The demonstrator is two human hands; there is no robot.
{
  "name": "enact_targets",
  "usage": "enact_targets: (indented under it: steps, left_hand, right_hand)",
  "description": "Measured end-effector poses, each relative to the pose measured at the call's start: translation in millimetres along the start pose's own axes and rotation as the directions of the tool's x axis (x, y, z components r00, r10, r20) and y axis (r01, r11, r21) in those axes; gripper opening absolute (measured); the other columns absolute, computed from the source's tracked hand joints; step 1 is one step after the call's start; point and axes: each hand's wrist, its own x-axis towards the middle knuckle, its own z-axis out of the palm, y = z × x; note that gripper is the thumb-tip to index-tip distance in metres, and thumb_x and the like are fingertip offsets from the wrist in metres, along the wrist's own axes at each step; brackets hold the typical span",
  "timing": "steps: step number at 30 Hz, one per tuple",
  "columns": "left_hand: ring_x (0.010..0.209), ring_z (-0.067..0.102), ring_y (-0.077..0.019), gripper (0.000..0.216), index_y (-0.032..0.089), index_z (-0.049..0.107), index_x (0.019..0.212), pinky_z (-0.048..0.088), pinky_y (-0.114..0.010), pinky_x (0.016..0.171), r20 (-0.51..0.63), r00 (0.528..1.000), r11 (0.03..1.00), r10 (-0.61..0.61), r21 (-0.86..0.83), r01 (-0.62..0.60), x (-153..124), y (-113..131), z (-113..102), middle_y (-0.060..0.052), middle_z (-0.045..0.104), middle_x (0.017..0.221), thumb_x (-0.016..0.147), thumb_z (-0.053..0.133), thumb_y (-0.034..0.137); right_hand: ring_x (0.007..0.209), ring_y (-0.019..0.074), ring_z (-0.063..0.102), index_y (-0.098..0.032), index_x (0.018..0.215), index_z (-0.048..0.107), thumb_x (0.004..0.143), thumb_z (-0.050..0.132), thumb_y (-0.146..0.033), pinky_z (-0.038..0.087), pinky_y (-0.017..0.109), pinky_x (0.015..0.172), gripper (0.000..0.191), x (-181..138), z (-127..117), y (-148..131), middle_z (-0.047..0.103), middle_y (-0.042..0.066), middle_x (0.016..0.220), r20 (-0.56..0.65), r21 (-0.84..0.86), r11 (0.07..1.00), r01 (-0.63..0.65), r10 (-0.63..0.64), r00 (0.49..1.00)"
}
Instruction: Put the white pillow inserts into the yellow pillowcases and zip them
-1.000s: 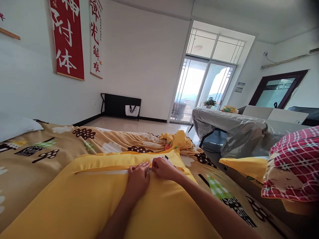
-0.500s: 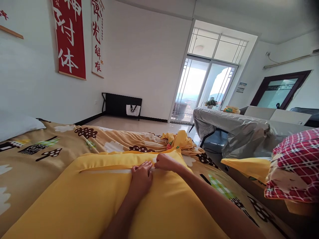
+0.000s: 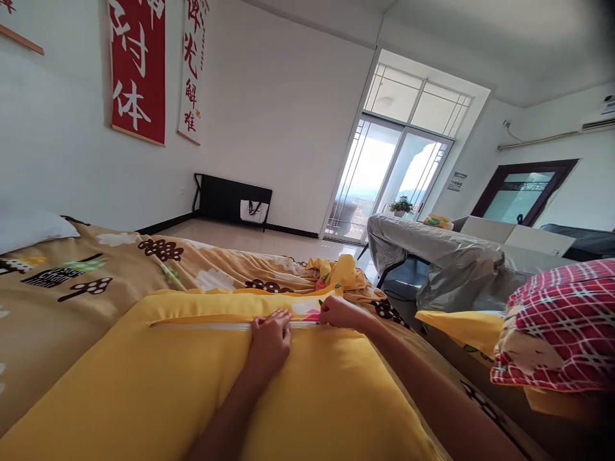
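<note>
A large plump yellow cushion (image 3: 192, 384) lies right in front of me on the bed, with a long pale zipper (image 3: 202, 326) running across it near its far edge. My left hand (image 3: 270, 339) is closed over the seam at mid-zipper, fingers bent across the fabric and thumb on the right side. Further right along the same seam, my right hand (image 3: 340, 313) makes a pinch at the zipper; its fingers hide the pull. Between the hands a strip of zipper shows, with a white and pink print just beyond it.
A patterned brown blanket (image 3: 110, 259) covers the bed, with a crumpled yellow cloth (image 3: 343, 272) beyond the cushion and a white pillow (image 3: 33, 227) at left. To the right are a red plaid cushion (image 3: 567, 320) and a plastic-covered table (image 3: 423, 237).
My right hand has slid to the right along the zipper, and more of the seam shows between my hands. My left hand stays at about the same spot on the cushion.
</note>
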Motion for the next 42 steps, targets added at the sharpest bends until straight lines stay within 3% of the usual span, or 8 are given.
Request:
enact_targets:
  steps: [4, 9, 18, 24, 32, 37, 40, 42]
  left_hand:
    - [0.131, 0.045, -0.0197, 0.042, 0.023, 0.059, 0.125, 0.029, -0.045, 0.106, 0.005, 0.998, 0.997, 0.069, 0.04, -0.069, -1.7, -0.9, 1.6, -0.006, 0.054, 0.138, 0.088, 0.041, 0.02]
    - [0.137, 0.037, -0.0234, 0.045, 0.033, 0.049, 0.136, 0.024, -0.057, 0.107, 0.075, 0.978, 0.968, 0.196, 0.142, -0.205, -7.4, 1.0, 2.4, -0.005, 0.041, 0.148, 0.092, 0.038, 0.028]
    - [0.138, 0.035, -0.0227, 0.044, 0.033, 0.049, 0.135, 0.025, -0.057, 0.108, 0.088, 0.979, 0.961, 0.185, 0.191, -0.199, -7.2, 0.2, 4.3, -0.002, 0.041, 0.149, 0.093, 0.035, 0.029]
    - [0.138, 0.036, -0.0217, 0.044, 0.033, 0.05, 0.134, 0.025, -0.056, 0.108, 0.085, 0.982, 0.965, 0.171, 0.187, -0.185, -7.1, -0.1, 4.5, -0.001, 0.041, 0.149, 0.093, 0.035, 0.029]
    - [0.137, 0.037, -0.0201, 0.043, 0.034, 0.05, 0.134, 0.025, -0.055, 0.109, 0.071, 0.98, 0.96, 0.184, 0.203, -0.195, -7.3, -0.9, 6.3, 0.001, 0.042, 0.148, 0.093, 0.036, 0.029]
    - [0.137, 0.037, -0.0211, 0.043, 0.034, 0.051, 0.134, 0.027, -0.055, 0.109, 0.07, 0.981, 0.958, 0.181, 0.213, -0.192, -7.6, 0.1, 4.7, 0.001, 0.042, 0.147, 0.093, 0.037, 0.029]
    - [0.137, 0.037, -0.0214, 0.043, 0.034, 0.05, 0.134, 0.027, -0.055, 0.108, 0.077, 0.982, 0.958, 0.174, 0.216, -0.186, -6.9, 0.3, 4.0, 0.001, 0.042, 0.148, 0.093, 0.037, 0.029]
    - [0.137, 0.037, -0.0213, 0.043, 0.034, 0.049, 0.135, 0.027, -0.056, 0.109, 0.09, 0.982, 0.96, 0.166, 0.213, -0.182, -6.6, 0.7, 3.4, 0.0, 0.042, 0.148, 0.093, 0.037, 0.029]
  right_hand:
    - [0.046, 0.0068, 0.039, -0.016, 0.05, 0.05, 0.067, 0.056, -0.016, 0.027, 0.02, 0.045, 0.017, 0.8, 0.4, 16.7, 0.045, -0.005, 0.046, 0.006, 0.052, 0.998, -0.023, 0.023, 1.0]
    - [0.047, 0.0068, 0.039, -0.016, 0.051, 0.052, 0.067, 0.056, -0.017, 0.026, 0.02, 0.046, 0.017, 1.3, -0.6, 36.1, 0.045, -0.005, 0.046, 0.001, 0.075, 0.997, -0.034, 0.034, 0.999]
    - [0.043, 0.0066, 0.038, -0.017, 0.051, 0.047, 0.066, 0.058, -0.019, 0.025, 0.02, 0.042, 0.018, 2.7, -0.1, 63.0, 0.043, -0.006, 0.044, 0.004, 0.075, 0.994, -0.084, 0.084, 0.996]
    - [0.048, 0.0079, 0.043, -0.017, 0.053, 0.05, 0.067, 0.057, -0.02, 0.027, 0.021, 0.044, 0.016, 2.1, 2.0, 76.5, 0.048, -0.004, 0.05, -0.059, -0.019, 0.991, -0.136, 0.134, 0.989]
    - [0.081, 0.0213, 0.06, -0.015, 0.071, 0.062, 0.069, 0.064, -0.027, 0.033, 0.025, 0.056, 0.012, 0.8, -0.2, 98.4, 0.066, 0.011, 0.088, -0.24, -0.26, 0.936, -0.238, 0.176, 0.955]
    - [0.087, 0.028, 0.062, -0.014, 0.076, 0.065, 0.066, 0.068, -0.026, 0.037, 0.029, 0.063, 0.016, 2.1, 4.0, 89.9, 0.067, 0.016, 0.093, -0.289, -0.301, 0.924, -0.234, 0.145, 0.946]
    - [0.081, 0.0231, 0.061, -0.015, 0.074, 0.063, 0.073, 0.06, -0.022, 0.036, 0.027, 0.063, 0.008, 1.4, 3.0, 86.2, 0.067, 0.012, 0.085, -0.327, -0.288, 0.943, -0.167, 0.067, 0.943]
    - [0.077, 0.018, 0.059, -0.016, 0.08, 0.062, 0.082, 0.048, -0.022, 0.036, 0.026, 0.063, 0.016, -2.0, 1.1, 84.7, 0.067, 0.008, 0.082, -0.356, -0.27, 0.959, -0.086, -0.016, 0.934]
